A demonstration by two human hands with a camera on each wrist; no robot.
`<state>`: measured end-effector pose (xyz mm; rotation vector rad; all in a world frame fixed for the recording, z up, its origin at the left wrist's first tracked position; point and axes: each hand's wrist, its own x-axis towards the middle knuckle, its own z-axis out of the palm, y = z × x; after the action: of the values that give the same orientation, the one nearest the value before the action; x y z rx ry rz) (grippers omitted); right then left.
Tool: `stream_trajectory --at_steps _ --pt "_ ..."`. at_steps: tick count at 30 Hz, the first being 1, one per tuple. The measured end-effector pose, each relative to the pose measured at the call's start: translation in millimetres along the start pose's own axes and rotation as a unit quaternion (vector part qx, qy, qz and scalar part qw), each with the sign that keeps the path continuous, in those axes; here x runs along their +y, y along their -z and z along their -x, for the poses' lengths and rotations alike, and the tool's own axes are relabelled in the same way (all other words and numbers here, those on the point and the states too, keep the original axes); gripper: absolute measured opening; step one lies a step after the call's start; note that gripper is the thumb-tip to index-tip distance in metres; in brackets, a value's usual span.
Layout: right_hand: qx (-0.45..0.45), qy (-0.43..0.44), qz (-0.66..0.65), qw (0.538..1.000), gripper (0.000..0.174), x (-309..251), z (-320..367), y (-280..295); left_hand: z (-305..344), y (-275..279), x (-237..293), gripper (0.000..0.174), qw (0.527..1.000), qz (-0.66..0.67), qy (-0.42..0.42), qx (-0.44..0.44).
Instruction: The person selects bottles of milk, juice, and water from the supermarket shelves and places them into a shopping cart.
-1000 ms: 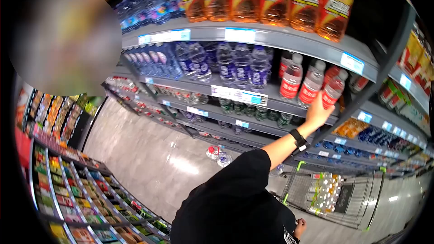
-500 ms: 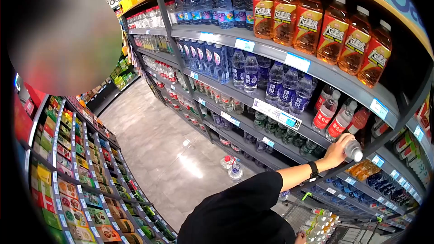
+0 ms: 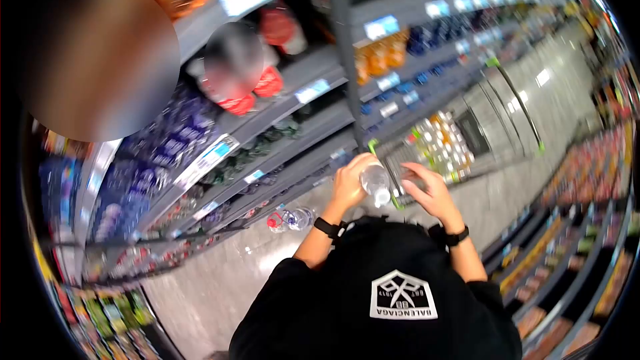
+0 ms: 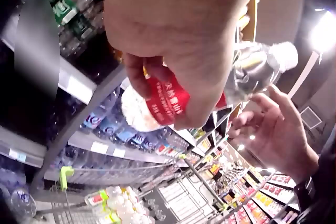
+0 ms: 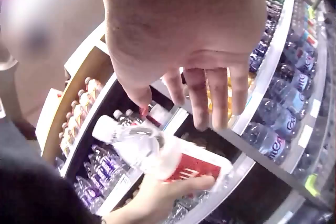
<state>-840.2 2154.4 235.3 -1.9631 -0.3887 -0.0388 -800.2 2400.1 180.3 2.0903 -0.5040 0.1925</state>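
Note:
My left hand [image 3: 352,183] grips a clear water bottle [image 3: 376,179] with a red label and white cap, in front of my chest in the head view. In the left wrist view its fingers curl round the red label [image 4: 168,98], and the cap [image 4: 284,57] points away to the right. My right hand [image 3: 429,193] is raised just right of the bottle, fingers loosely spread and holding nothing. The right wrist view shows those fingers [image 5: 198,98] hanging over the bottle [image 5: 139,148], near its upper part.
A shopping cart [image 3: 490,132] with several bottles in it stands ahead, close by the hands. Shelves of drinks [image 3: 200,133] run along the left, other shelves [image 3: 567,273] along the right. Two large water jugs [image 3: 291,219] stand on the floor [image 3: 220,263].
My left hand has taken the red-labelled bottle off the shelf and brought it before my chest. The right hand has risen beside it. The view has turned right, towards the cart.

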Motion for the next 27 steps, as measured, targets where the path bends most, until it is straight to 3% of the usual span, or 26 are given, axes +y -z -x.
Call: stream_trajectory --at_steps 1,3,5,7,8,12,13,16,17,18,20,21,23,25,27 --pt "-0.048 0.006 0.045 0.998 0.040 -9 3 -1 7 -14 -16 0.045 0.999 -0.016 -0.019 -0.028" --pt "-0.105 -0.052 0.105 0.987 0.040 -6 10 -10 11 -23 -18 0.048 0.988 -0.006 0.037 -0.149" --pt "-0.092 -0.112 0.069 0.987 0.044 3 19 -21 17 -31 -22 0.041 0.980 0.040 0.042 -0.190" --pt "-0.033 -0.058 0.161 0.985 0.041 1 27 -28 23 -48 -40 0.052 0.953 -0.016 0.089 -0.290" --pt "-0.025 -0.073 0.164 0.983 0.041 5 33 -31 24 -55 -49 0.061 0.940 -0.029 0.082 -0.331" --pt "-0.053 -0.144 0.214 0.965 0.035 33 48 -38 13 -75 -54 0.067 0.902 -0.045 0.040 -0.428" --pt "-0.048 -0.158 0.223 0.961 0.034 39 50 -40 11 -78 -56 0.067 0.895 -0.046 0.031 -0.442" --pt "-0.038 -0.205 0.233 0.950 0.033 62 49 -39 3 -92 -62 0.063 0.879 0.089 0.117 -0.454" --pt "-0.043 -0.232 0.247 0.940 0.034 73 46 -35 5 -95 -62 0.056 0.897 0.066 0.107 -0.424" --pt "-0.017 -0.220 0.249 0.943 0.036 95 46 -36 12 -104 -76 0.050 0.914 0.129 0.080 -0.377" --pt "-0.002 -0.261 0.216 0.941 0.039 133 37 -29 21 -117 -101 0.043 0.924 0.156 0.106 -0.333" --pt "-0.014 -0.282 0.225 0.932 0.038 149 29 -22 21 -114 -110 0.044 0.905 0.103 0.169 -0.376" --pt "-0.001 -0.291 0.216 0.932 0.037 187 14 -13 29 -109 -121 0.045 0.915 0.093 0.173 -0.354" --pt "-0.006 -0.288 0.211 0.934 0.041 242 3 -10 31 -97 -126 0.047 0.877 -0.070 0.230 -0.416" --pt "-0.029 -0.329 0.213 0.920 0.042 296 -17 -7 62 -100 -154 0.047 0.888 -0.107 0.230 -0.383"
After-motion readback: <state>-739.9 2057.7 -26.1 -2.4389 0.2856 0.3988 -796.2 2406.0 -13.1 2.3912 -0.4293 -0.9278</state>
